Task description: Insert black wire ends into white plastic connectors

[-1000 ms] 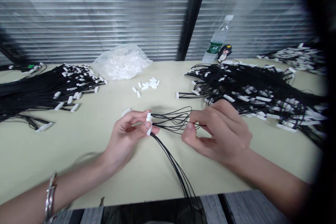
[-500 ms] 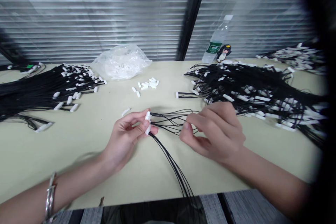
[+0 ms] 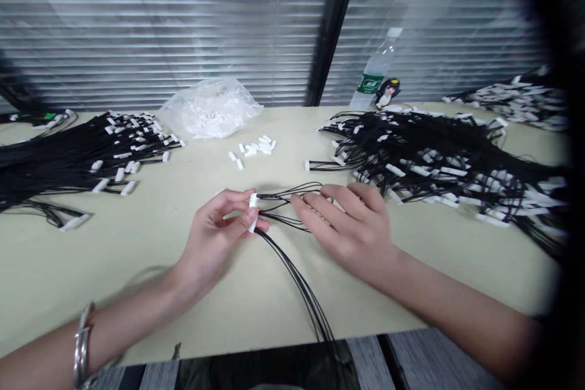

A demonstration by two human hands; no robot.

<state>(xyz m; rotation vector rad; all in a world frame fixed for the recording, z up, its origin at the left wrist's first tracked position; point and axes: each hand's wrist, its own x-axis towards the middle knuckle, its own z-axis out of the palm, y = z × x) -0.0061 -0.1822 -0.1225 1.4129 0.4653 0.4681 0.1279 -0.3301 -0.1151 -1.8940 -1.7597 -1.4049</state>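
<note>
My left hand [image 3: 223, 228] pinches a white connector [image 3: 253, 213] upright between thumb and fingers, near the middle of the table. Black wires [image 3: 297, 268] run out of its right side; the lower bundle curves down over the table's front edge. The upper wires stretch right to my right hand [image 3: 350, 222], whose fingers lie over them, palm down and loosely bent. My right thumb is hidden beneath the hand, so its hold on the wires is unclear.
Loose white connectors [image 3: 260, 146] lie behind my hands, near a clear plastic bag [image 3: 212, 109]. Cable piles sit left [image 3: 77, 152] and right [image 3: 434, 152]. A water bottle [image 3: 375, 73] and penguin figure [image 3: 387, 94] stand at the back right.
My right hand has moved left along the wires, toward the connector, and turned from a thumb-and-finger pinch to palm down with fingers extended further. My left hand keeps its hold.
</note>
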